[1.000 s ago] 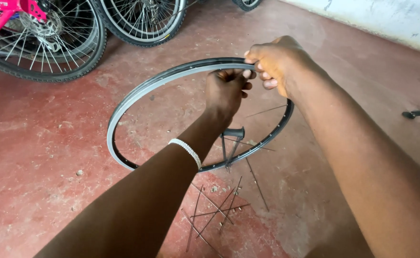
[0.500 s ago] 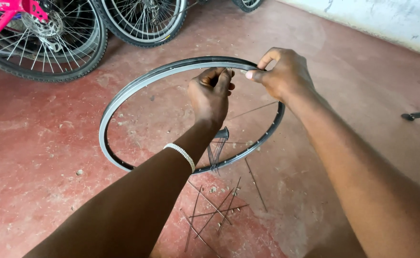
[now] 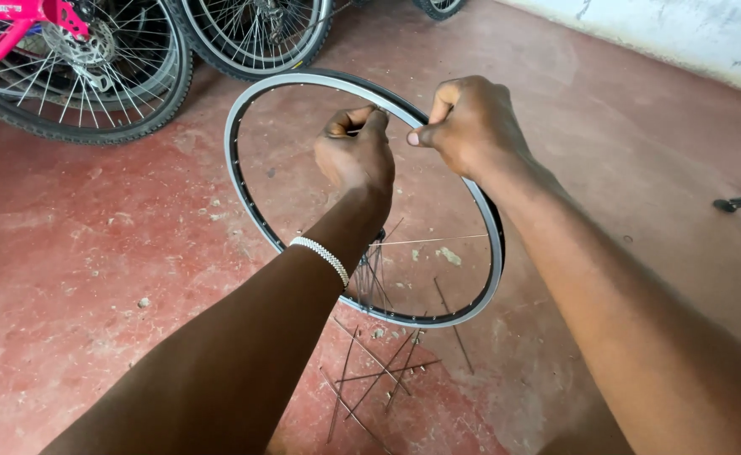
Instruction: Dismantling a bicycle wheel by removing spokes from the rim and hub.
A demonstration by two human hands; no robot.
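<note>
**Apprentice:** Red concrete floor (image 3: 92, 253) all round, bicycle wheels (image 3: 256, 34) and a pink bicycle frame (image 3: 16, 21) parked at the back, a pale wall (image 3: 682, 34) at the far right. What matters with the work itself?

**Mechanic:** Look at the bare wheel rim (image 3: 244, 194), held up off the floor in front of the person, tilted, its top edge between both hands. A hub (image 3: 370, 261) hangs inside near the bottom with a few spokes (image 3: 438, 240) attached. I'd judge the careful part is steadying the rim while feeding something thin at its top edge.

**Apprentice:** And the hands?

**Mechanic:** Left hand (image 3: 358, 156) reaches through the rim from inside, fingers curled closed with thumb against fingertips at the top edge; what it pinches is too small to tell. Right hand (image 3: 471, 126) grips from outside, fingers folded, thumb and forefinger pressed together right at the rim.

**Apprentice:** Loose spokes (image 3: 370, 371) lie scattered on the floor below.

**Mechanic:** Yes, well apart from both hands.
</note>
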